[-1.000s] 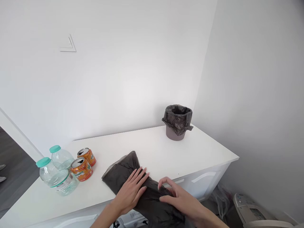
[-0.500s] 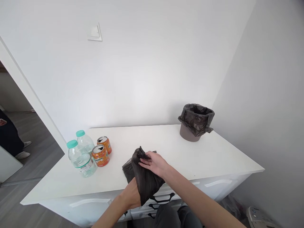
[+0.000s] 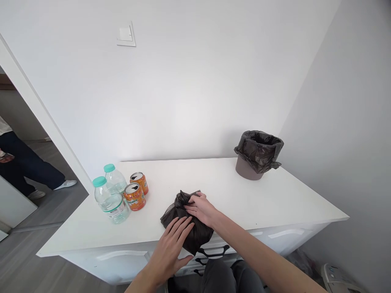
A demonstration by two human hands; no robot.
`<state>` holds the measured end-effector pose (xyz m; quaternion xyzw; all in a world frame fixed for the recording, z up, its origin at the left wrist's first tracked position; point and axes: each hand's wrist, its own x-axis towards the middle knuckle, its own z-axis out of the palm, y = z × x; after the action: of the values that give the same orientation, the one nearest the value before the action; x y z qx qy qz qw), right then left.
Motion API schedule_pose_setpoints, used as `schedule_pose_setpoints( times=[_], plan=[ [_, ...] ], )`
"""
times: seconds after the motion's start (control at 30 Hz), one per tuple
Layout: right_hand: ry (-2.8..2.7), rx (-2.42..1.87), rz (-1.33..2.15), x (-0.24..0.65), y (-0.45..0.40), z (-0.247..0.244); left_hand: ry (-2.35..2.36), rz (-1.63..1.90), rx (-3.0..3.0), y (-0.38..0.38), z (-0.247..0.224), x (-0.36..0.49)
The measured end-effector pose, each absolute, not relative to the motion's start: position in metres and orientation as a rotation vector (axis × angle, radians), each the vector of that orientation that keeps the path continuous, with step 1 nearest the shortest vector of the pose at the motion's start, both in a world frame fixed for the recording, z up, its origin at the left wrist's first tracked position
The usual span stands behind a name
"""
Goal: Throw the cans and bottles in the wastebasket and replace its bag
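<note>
A crumpled black plastic trash bag [image 3: 200,236] lies at the front edge of the white tabletop, its lower part hanging over the edge. My right hand [image 3: 203,209] grips the bunched upper part of the bag, fingers bent into the plastic. My left hand [image 3: 171,248] rests on the near left side of it, fingers spread and thumb apart. To the left stand two orange cans [image 3: 134,197] with opened tops, beside two clear plastic bottles [image 3: 113,205] with teal caps.
A small brown bin [image 3: 248,169], lined with a black bag [image 3: 259,152], stands at the back right. Below the tabletop are drawers with black handles [image 3: 215,252]. Through the doorway at left, a person's legs [image 3: 33,167] show. A light switch [image 3: 126,34] is on the wall.
My left hand has come out from inside the trash bag and now lies on top of it. The bag has sunk and flattened. The person in the doorway has stepped further into view.
</note>
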<state>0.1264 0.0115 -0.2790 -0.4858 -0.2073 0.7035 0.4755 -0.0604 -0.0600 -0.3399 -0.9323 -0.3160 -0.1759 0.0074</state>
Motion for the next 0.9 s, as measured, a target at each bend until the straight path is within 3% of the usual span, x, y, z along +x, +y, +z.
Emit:
schedule_pose_setpoints(
  times=[0.13, 0.23, 0.33, 0.43, 0.67, 0.77, 0.9],
  plan=[
    [-0.685, -1.237, 1.733, 0.143, 0.001, -0.270, -0.961, -0.480, -3.027, -0.049, -0.345, -0.049],
    [-1.232, -1.257, 1.610, 0.171, -0.019, -0.267, -1.057, -0.612, -3.082, -0.047, -0.348, -0.051],
    [-1.904, -1.140, 1.437, 0.203, -0.043, -0.267, -1.329, -0.791, -3.186, -0.046, -0.338, -0.051],
    [-2.230, -1.075, 1.239, 0.225, -0.058, -0.272, -1.700, -1.010, -3.201, -0.044, -0.319, -0.049],
    [-1.934, -1.455, 0.902, 0.218, -0.032, -0.302, -2.024, -1.235, -2.757, -0.036, -0.301, -0.041],
    [-1.771, -1.589, 0.874, 0.203, -0.022, -0.308, -1.704, -1.163, -2.521, -0.033, -0.300, -0.034],
    [-1.755, -1.482, 0.525, 0.180, -0.023, -0.301, -1.155, -0.759, -2.600, -0.023, -0.299, -0.021]
  ],
)
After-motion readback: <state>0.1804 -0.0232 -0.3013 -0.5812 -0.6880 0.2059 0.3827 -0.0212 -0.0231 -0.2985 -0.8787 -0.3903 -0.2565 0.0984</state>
